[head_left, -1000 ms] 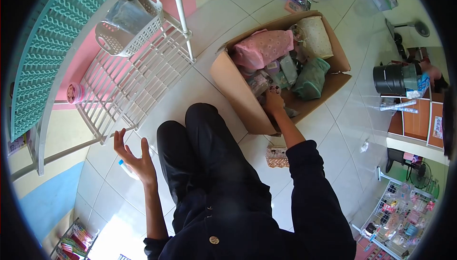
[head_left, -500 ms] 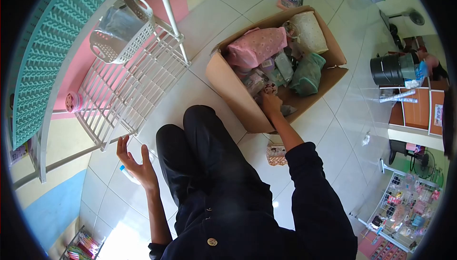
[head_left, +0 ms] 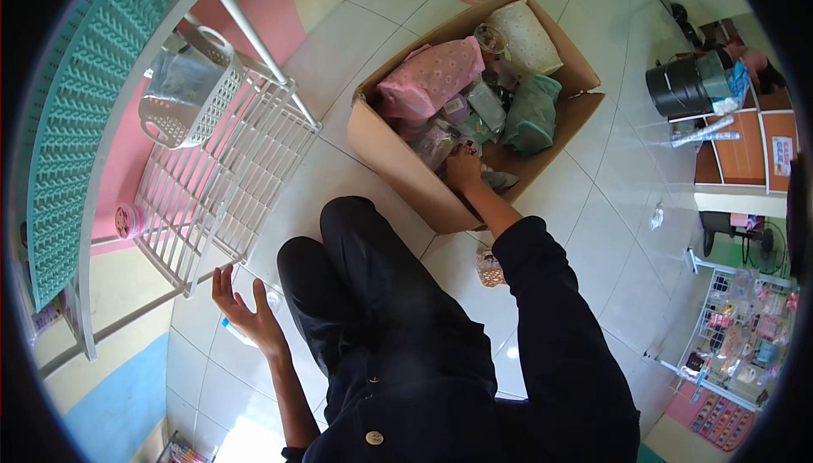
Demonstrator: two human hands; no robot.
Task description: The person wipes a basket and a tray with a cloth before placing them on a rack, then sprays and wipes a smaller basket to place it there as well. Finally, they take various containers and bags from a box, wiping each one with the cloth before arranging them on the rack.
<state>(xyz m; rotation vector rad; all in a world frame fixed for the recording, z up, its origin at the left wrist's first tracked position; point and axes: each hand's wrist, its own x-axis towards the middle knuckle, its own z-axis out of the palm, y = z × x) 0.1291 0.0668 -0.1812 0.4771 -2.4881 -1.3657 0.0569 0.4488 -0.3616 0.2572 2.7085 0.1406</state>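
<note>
My right hand (head_left: 463, 170) reaches down inside the cardboard box (head_left: 405, 173). Its fingers curl at a small dark-red patterned item (head_left: 465, 149), and their tips are hard to make out. Close to that hand lie clear plastic packets (head_left: 435, 143). A pink patterned bundle (head_left: 430, 79), a green bundle (head_left: 533, 113) and a white dotted bundle (head_left: 525, 38) fill other parts of the box. My left hand (head_left: 252, 317) hovers over the floor with fingers spread, holding nothing. Near it a white bottle with a blue cap (head_left: 239, 332) is partly hidden.
On my left stands a white metal rack (head_left: 222, 177) bearing a white basket (head_left: 188, 94) and a small pink round container (head_left: 129, 221). A small woven basket (head_left: 489, 269) sits on the tiled floor below the box. A black bin (head_left: 675, 88) is at the right.
The whole view has shifted a little. My right hand stays in the box, its fingers now further over the patterned item. My left hand remains raised with its fingers apart.
</note>
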